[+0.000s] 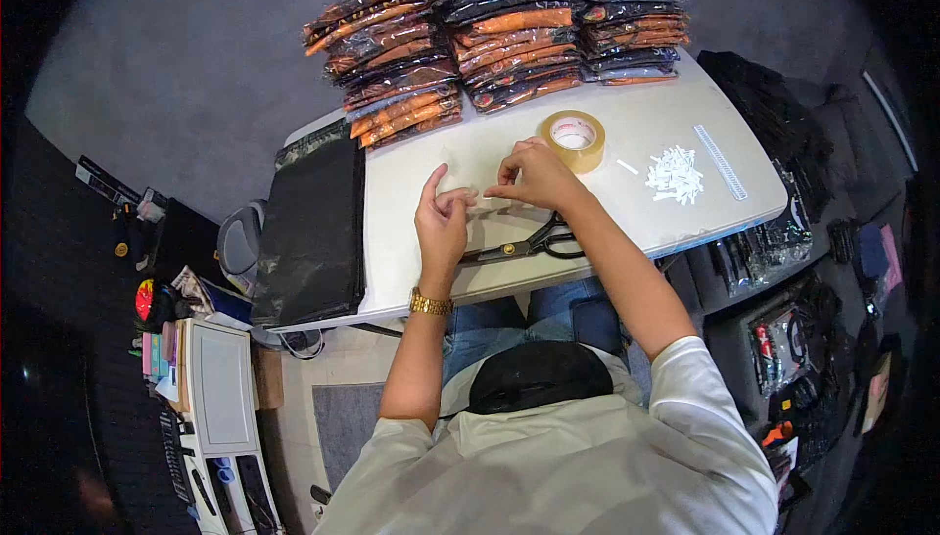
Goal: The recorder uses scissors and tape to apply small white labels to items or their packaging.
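Above the white table, my left hand [444, 215] has its index finger raised and its thumb bent in towards the other fingers. My right hand [534, 174] faces it, with thumb and fingertips drawn close together. The fingertips of both hands nearly meet; whether a small or clear piece is between them is too fine to tell. Just beyond my right hand lies a roll of clear packing tape [593, 157]. Beneath my hands, black-handled scissors [527, 247] rest near the table's front edge, their blades partly hidden by my left hand.
Stacks of plastic-wrapped folded garments [514, 39] line the table's [624, 215] far edge. Black plastic bags [312, 234] lie at left. At right are a heap of small white strips [675, 175], one loose strip [627, 166] and a narrow printed strip [720, 162]. A white cabinet [220, 387] stands lower left.
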The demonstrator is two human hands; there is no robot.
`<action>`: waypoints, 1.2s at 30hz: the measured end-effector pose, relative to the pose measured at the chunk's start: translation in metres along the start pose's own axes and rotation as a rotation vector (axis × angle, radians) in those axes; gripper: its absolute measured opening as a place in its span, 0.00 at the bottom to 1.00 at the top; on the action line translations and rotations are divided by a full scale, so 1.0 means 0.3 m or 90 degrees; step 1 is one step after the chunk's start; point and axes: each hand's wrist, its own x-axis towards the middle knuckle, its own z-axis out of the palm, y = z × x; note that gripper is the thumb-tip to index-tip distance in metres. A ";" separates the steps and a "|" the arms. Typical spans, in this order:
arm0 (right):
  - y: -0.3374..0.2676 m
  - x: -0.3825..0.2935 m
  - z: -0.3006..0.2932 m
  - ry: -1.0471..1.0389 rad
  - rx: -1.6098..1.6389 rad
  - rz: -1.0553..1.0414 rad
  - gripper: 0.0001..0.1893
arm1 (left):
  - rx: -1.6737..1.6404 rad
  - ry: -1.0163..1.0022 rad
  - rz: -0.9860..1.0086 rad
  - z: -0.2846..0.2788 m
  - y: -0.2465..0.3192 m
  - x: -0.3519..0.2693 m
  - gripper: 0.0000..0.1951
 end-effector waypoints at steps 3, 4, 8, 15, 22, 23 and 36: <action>0.003 -0.005 0.002 0.015 -0.015 0.006 0.20 | 0.002 -0.001 0.009 0.004 0.008 -0.007 0.27; 0.005 -0.007 0.005 0.026 -0.022 0.005 0.21 | 0.002 -0.001 0.008 0.007 0.012 -0.009 0.27; 0.005 -0.004 0.010 0.020 -0.019 0.009 0.20 | 0.057 0.009 0.053 0.030 0.021 -0.015 0.30; 0.002 -0.006 0.012 0.000 0.005 -0.018 0.18 | 0.104 0.045 0.059 0.025 0.035 -0.011 0.34; -0.003 -0.009 0.003 0.014 -0.010 -0.015 0.18 | 0.093 0.036 0.030 0.023 0.058 -0.023 0.33; -0.003 -0.008 0.002 0.014 -0.011 -0.014 0.18 | 0.041 0.034 0.012 0.019 0.062 -0.026 0.34; -0.004 -0.001 -0.004 0.059 -0.045 0.005 0.23 | 0.086 0.010 0.088 0.016 0.057 -0.036 0.36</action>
